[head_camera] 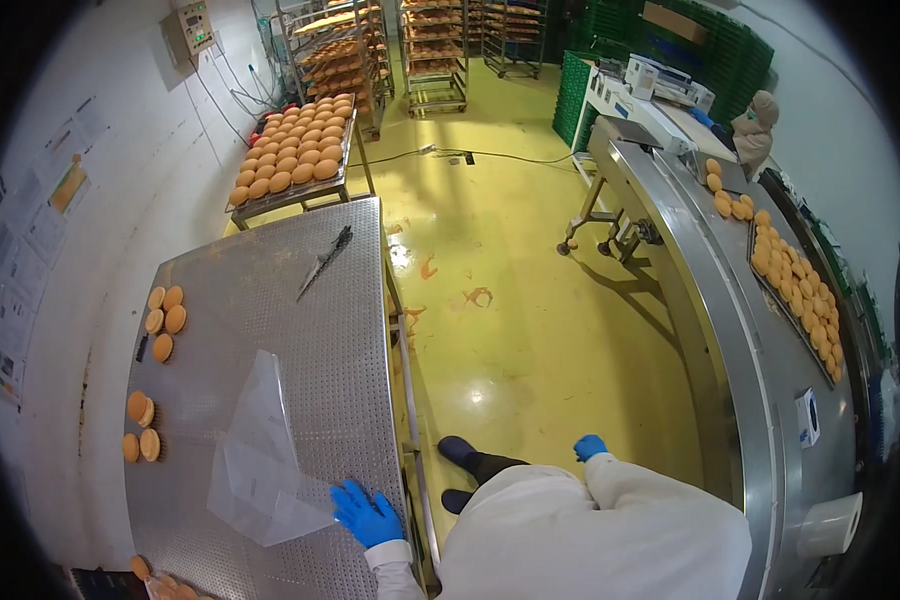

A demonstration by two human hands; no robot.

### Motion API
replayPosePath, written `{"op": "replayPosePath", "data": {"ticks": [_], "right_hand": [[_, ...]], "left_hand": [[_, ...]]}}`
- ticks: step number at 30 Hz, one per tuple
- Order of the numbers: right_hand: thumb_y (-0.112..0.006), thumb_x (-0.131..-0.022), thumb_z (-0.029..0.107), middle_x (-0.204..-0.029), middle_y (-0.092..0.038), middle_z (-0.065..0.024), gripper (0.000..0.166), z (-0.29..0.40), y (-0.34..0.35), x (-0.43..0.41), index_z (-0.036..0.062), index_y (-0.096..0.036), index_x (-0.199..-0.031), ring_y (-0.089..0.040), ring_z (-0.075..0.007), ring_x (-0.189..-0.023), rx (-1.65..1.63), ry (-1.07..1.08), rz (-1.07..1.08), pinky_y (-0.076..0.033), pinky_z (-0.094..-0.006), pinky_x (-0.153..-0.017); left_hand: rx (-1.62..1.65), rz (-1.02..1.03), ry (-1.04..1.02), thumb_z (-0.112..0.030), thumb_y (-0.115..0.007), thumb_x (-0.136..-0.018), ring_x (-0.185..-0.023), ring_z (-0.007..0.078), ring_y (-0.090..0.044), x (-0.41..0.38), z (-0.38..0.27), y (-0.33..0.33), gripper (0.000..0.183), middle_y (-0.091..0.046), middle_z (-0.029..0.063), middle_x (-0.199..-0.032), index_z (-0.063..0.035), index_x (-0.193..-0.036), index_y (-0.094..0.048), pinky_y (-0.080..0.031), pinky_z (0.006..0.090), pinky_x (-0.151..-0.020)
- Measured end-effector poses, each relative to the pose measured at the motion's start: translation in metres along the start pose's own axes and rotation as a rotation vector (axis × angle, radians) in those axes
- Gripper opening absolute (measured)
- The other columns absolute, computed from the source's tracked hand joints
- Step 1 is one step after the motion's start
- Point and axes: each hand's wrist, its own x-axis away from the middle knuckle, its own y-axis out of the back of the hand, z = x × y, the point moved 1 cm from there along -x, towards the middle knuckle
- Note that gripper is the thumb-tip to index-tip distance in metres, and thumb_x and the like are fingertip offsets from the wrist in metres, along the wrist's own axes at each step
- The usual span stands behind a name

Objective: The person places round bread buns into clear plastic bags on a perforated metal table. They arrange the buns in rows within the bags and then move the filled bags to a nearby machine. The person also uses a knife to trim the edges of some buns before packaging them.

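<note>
My left hand (367, 516), in a blue glove, rests with fingers spread on a perforated metal table (337, 382). Its fingertips reach the corner of a clear plastic sheet or bag (259, 457) lying creased there. Over the yellow floor, my gloved right hand (590, 448) hangs beside my body with its fingers curled; I see nothing in it. Small round cakes (174, 319) sit in loose groups along the table's left side, some of them pale side up. Farther up the table lies a black-handled tool, apparently a knife (324, 261).
A tray of round cakes (292, 150) stands beyond the table, before loaded racks (433, 52). On the right, a curved metal conveyor (712, 300) bears a tray heaped with cakes (799, 292). A person (755, 131) works at its far end. A cable (495, 153) crosses the floor.
</note>
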Motion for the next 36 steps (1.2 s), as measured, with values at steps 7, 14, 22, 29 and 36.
{"op": "replayPosePath", "data": {"ticks": [7,14,22,29,36], "right_hand": [[-0.061,-0.084,0.014,-0.087,-0.070,-0.0146,0.024,0.073,0.001,0.002,-0.0042,-0.068,-0.098,-0.068,-0.0238,-0.071,-0.338,0.112,0.083,-0.057,-0.0365,-0.066],[-0.063,-0.087,0.020,-0.095,-0.072,-0.0129,0.026,0.247,-0.003,0.033,0.0007,-0.071,-0.103,-0.067,-0.0221,-0.090,-0.222,0.633,0.261,-0.052,-0.0344,-0.084],[-0.064,-0.087,0.018,-0.094,-0.072,-0.0104,0.025,0.248,0.020,-0.057,-0.0003,-0.071,-0.102,-0.068,-0.0225,-0.083,-0.206,0.409,0.562,-0.053,-0.0346,-0.078],[-0.060,-0.084,0.005,-0.100,-0.069,-0.0102,0.018,0.344,-0.003,-0.057,0.0005,-0.068,-0.100,-0.064,-0.0231,-0.086,0.056,0.937,0.384,-0.051,-0.0360,-0.082],[-0.057,-0.095,0.006,-0.135,-0.052,-0.0106,0.043,0.492,-0.043,0.228,-0.0009,-0.049,-0.137,-0.048,-0.0218,-0.123,-0.351,1.386,0.975,-0.036,-0.0351,-0.108]], "left_hand": [[0.198,0.042,0.119,-0.031,-0.054,-0.096,-0.149,0.0396,-0.016,-0.027,-0.037,0.028,0.071,-0.020,0.0251,-0.159,-0.0038,-0.154,-0.024,-0.013,0.0585,-0.118],[0.065,-0.202,0.026,-0.031,-0.054,-0.096,-0.149,0.0407,-0.014,-0.030,-0.064,0.007,0.073,-0.016,0.0259,-0.160,0.0011,-0.153,-0.022,-0.012,0.0592,-0.118],[0.148,-0.041,0.394,-0.038,-0.056,-0.093,-0.148,0.0433,-0.015,-0.025,-0.080,-0.005,0.074,-0.014,0.0263,-0.160,-0.0088,-0.155,-0.027,-0.012,0.0619,-0.116],[0.028,-0.080,0.668,-0.045,-0.057,-0.092,-0.149,0.0391,-0.017,0.060,-0.126,-0.014,0.073,-0.017,0.0210,-0.161,-0.0143,-0.154,-0.031,-0.010,0.0646,-0.116],[0.305,-0.102,0.872,-0.051,-0.054,-0.093,-0.147,0.0327,-0.026,0.141,-0.146,-0.016,0.067,-0.028,0.0139,-0.159,-0.0162,-0.149,-0.041,-0.014,0.0650,-0.116]]}}
